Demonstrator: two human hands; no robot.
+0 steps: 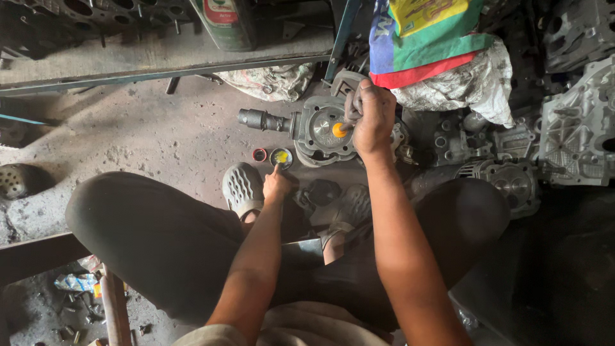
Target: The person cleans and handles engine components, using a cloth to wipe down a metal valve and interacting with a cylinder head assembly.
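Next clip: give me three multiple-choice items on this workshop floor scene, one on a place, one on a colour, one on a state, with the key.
1. Where is the left hand?
A. at the small tin
B. on the sack
C. on a knee

2. What colour is the paste in the tin?
A. yellow
B. blue
C. white

3. What is the right hand doing?
A. hanging free
B. gripping a tool on the round metal part
C. resting flat on the floor

Key: A, a fingertip reaches into the tin; A, the paste is yellow; B, the fingers are closed round the tool.
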